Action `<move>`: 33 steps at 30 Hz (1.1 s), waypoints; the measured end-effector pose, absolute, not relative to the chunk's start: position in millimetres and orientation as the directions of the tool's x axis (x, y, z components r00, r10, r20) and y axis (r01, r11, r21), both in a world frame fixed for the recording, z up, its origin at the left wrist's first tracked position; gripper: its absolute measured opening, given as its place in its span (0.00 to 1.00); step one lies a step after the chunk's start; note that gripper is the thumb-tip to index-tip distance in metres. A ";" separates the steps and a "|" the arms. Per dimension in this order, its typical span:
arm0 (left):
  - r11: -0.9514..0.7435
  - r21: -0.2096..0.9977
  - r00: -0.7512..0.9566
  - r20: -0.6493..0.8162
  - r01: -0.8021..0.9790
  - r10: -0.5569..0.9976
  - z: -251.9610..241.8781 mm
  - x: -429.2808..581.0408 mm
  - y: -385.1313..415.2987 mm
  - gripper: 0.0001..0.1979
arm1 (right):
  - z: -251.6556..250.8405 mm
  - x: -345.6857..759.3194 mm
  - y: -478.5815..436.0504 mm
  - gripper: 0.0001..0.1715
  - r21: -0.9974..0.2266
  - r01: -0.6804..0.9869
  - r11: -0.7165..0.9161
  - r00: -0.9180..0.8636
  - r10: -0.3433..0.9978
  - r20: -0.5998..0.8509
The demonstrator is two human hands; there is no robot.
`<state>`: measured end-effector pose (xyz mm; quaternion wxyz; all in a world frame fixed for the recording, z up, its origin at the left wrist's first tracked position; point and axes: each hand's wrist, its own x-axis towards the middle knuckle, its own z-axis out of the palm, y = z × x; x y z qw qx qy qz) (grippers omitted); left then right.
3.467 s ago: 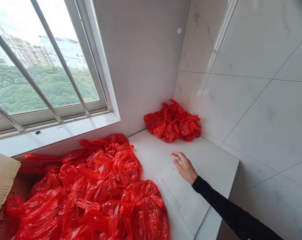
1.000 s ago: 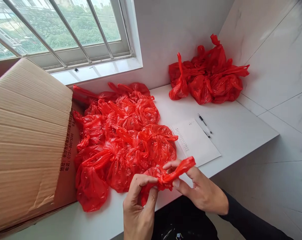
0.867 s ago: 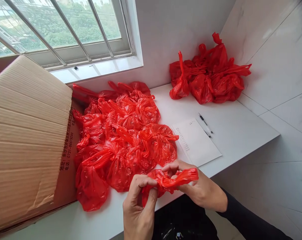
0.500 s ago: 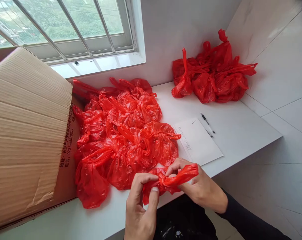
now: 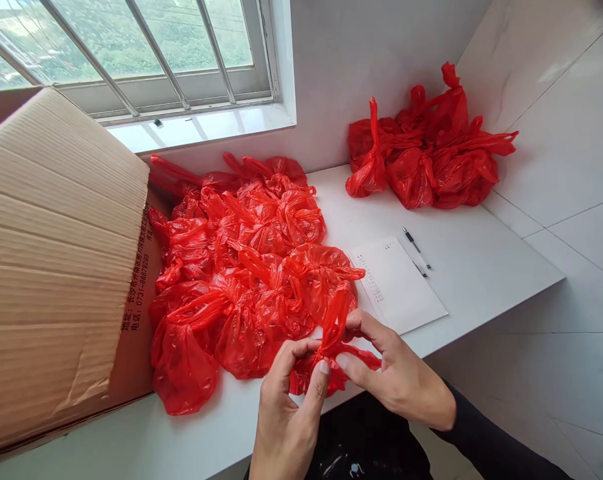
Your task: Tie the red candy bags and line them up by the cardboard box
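A knotted red plastic bag [image 5: 336, 333] is between my two hands at the table's front edge, its twisted handles standing up from the knot. My left hand [image 5: 294, 400] pinches it at the knot between thumb and forefinger. From the other side, my right hand [image 5: 391, 363] grips the bag near the knot with bent fingers and thumb. What the bag contains is hidden. Just beyond my hands lies a pile of similar tied red bags [image 5: 241, 267], close against one another.
A large cardboard box [image 5: 61, 267] stands at the left, flap hanging outward. Papers [image 5: 401, 293] and a pen [image 5: 416, 247] lie on the white table [image 5: 491, 260]. More red bags [image 5: 431, 153] are heaped in the back right corner. A barred window [image 5: 156, 53] is behind.
The bag's handles, pointing right before, now stand upright. My right thumb and fingers have shifted around the knot. My left hand keeps its pinch and has moved slightly right.
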<state>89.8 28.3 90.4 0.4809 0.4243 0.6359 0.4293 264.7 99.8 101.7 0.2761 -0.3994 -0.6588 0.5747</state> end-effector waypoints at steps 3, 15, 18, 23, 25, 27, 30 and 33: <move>0.255 0.958 -0.193 -0.228 0.129 0.954 90.9 91.7 28.2 0.11 | 103.1 262.5 100.1 0.05 -0.980 0.189 0.056 -0.521 0.852 -0.052; 0.302 0.953 -0.141 -0.303 -0.031 0.942 95.6 94.1 36.9 0.12 | 100.6 262.6 101.3 0.12 -0.987 0.044 -0.158 -0.497 0.853 -0.158; 0.314 0.943 -0.099 -0.325 -0.113 0.941 96.0 91.8 37.7 0.12 | 97.0 262.1 101.1 0.13 -0.942 -0.123 -0.314 -0.508 0.835 -0.212; 0.317 0.942 -0.097 -0.327 -0.108 0.940 90.6 86.7 35.0 0.12 | 100.8 264.5 102.3 0.10 -0.909 -0.297 -0.294 -0.380 0.909 -0.170; 0.326 0.940 -0.101 -0.336 -0.100 0.937 87.2 86.2 33.5 0.12 | 106.4 267.4 104.7 0.08 -0.896 -0.348 -0.276 -0.342 0.927 -0.153; 0.338 0.935 -0.082 -0.347 -0.107 0.934 85.5 86.6 32.7 0.11 | 112.1 270.5 108.1 0.07 -0.908 -0.334 -0.253 -0.363 0.923 -0.124; 0.354 0.923 -0.069 -0.367 -0.153 0.928 86.3 86.8 32.7 0.11 | 115.7 274.1 112.1 0.14 -0.954 -0.201 -0.220 -0.461 0.881 -0.106; 0.350 0.918 -0.096 -0.372 -0.186 0.923 87.5 84.6 31.8 0.12 | 111.4 274.9 110.8 0.21 -0.990 -0.008 -0.144 -0.514 0.849 -0.119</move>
